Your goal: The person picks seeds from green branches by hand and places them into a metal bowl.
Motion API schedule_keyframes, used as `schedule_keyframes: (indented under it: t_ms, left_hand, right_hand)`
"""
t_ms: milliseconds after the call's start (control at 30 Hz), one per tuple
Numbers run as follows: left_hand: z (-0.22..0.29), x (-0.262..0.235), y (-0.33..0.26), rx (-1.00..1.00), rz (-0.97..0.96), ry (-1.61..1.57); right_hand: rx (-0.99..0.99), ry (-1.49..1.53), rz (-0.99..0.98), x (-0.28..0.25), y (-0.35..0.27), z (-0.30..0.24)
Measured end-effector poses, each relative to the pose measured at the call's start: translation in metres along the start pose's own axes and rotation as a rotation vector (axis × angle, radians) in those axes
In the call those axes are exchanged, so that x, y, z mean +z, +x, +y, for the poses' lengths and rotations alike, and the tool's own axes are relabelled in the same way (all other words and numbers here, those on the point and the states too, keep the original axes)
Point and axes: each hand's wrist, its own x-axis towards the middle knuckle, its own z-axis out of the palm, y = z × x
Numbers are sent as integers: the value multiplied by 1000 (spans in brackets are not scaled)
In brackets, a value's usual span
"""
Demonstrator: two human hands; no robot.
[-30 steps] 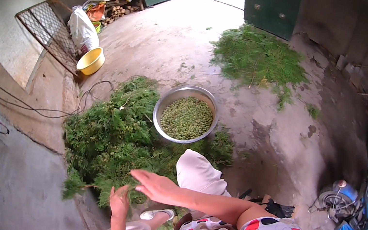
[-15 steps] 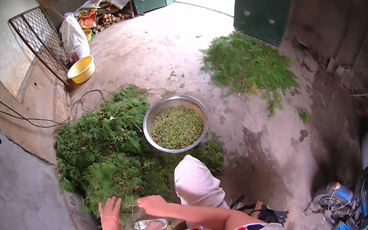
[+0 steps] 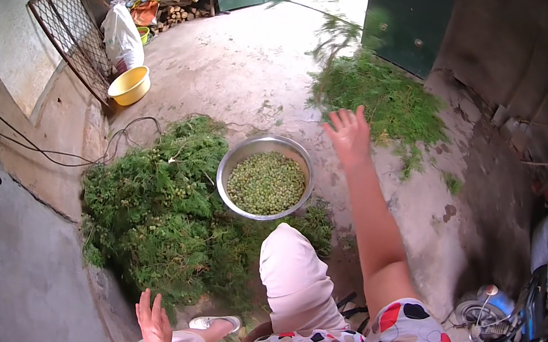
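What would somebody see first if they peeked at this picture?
Probably the round shiny metal bowl full of small green pods, sitting on the concrete floor in the middle. A big heap of feathery green plants lies right beside it on the left, and another green pile lies farther off near the dark green door. The right hand is stretched out open past the bowl, with a leafy sprig in the air beyond it.

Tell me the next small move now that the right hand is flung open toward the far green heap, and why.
Probably draw the right hand back and reach into the near pile of greens for another sprig. That hand is open and empty, with a stripped sprig in the air over the far heap. The left hand is open too, beside the near pile, and the metal bowl of green pods sits between.
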Motion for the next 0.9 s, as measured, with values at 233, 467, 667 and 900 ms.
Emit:
schedule_keyframes:
  t_ms: [233, 467, 667, 900]
  left_hand:
    - [-5, -10, -13, 14, 37, 23]
    - [-19, -39, -1, -57, 186, 70]
    - [-57, -23, -17, -283, 231, -109]
    - [-110, 81, -12, -455, -44, -281]
  right_hand:
    - [310, -272, -253, -26, -52, 86]
    - [663, -387, -263, -31, -139, 170]
    - [823, -395, -320, -21, -160, 239]
    - [945, -334, -158, -37, -168, 317]
